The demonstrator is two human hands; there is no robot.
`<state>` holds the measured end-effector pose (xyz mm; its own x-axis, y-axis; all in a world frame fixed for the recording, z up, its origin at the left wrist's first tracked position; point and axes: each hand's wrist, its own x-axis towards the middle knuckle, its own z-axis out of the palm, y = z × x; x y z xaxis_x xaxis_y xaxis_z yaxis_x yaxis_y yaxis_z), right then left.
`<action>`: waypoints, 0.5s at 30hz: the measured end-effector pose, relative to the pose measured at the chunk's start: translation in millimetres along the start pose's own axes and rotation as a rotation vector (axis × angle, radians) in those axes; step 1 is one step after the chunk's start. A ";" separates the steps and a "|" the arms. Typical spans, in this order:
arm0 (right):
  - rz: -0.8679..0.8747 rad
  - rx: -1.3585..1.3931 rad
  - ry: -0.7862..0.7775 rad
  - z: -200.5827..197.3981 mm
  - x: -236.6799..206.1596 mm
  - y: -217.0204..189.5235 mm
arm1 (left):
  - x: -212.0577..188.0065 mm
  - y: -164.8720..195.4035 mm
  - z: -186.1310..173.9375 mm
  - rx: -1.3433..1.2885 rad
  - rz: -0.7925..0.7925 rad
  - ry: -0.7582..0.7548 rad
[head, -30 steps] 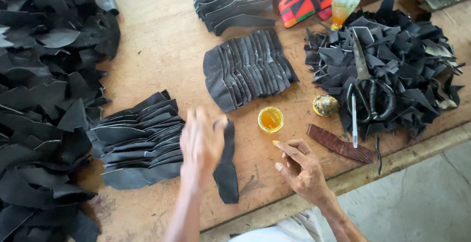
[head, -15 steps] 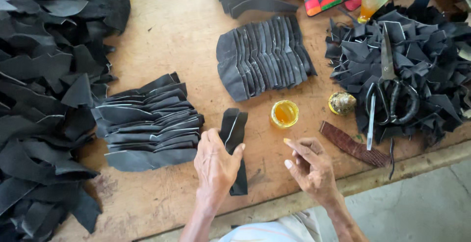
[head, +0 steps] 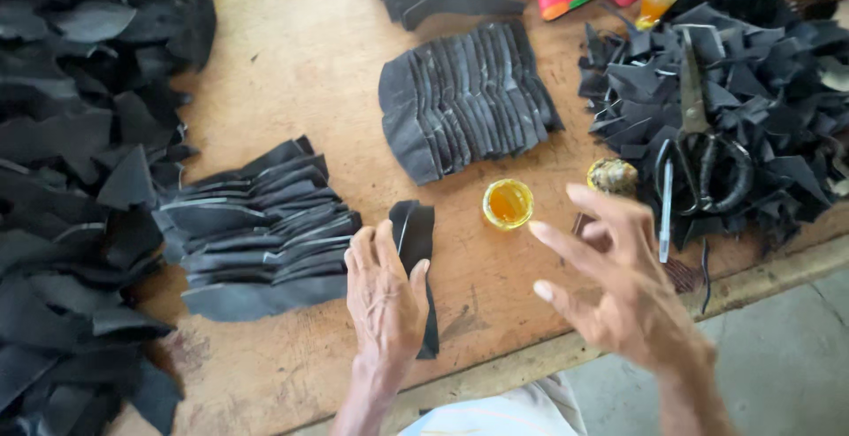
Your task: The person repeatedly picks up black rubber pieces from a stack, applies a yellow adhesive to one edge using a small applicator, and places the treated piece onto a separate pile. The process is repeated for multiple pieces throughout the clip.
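The left hand [head: 385, 299] lies flat and open on a black strip [head: 417, 250] near the table's [head: 292, 65] near edge. The right hand [head: 623, 299] hovers with fingers spread, holding nothing, near a yellow cup [head: 508, 203].

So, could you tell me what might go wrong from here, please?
The right hand hovers, fingers spread, close to the small open glue pot; a careless sweep might tip it onto the table. The left hand pins only part of the black strip, so it may shift. The scissors lie loosely on scraps and could slide.
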<state>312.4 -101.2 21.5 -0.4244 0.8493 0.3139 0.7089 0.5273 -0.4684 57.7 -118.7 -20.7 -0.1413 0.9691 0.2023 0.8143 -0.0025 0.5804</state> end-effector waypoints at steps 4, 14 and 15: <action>-0.030 -0.185 -0.218 -15.8 43.9 -0.6 | 4.8 -5.5 1.7 -0.021 0.014 -0.100; 0.003 -0.249 -0.571 2.6 97.8 -11.6 | -6.4 -37.2 20.0 -0.647 -0.222 -0.068; -0.045 -0.227 -0.509 -0.4 93.1 -9.4 | -6.1 -42.6 21.3 -0.684 -0.215 -0.083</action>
<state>266.4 -27.1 55.5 -0.6355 0.7601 -0.1352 0.7635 0.5928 -0.2563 35.9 -119.3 -63.5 -0.1931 0.9810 -0.0168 0.2349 0.0629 0.9700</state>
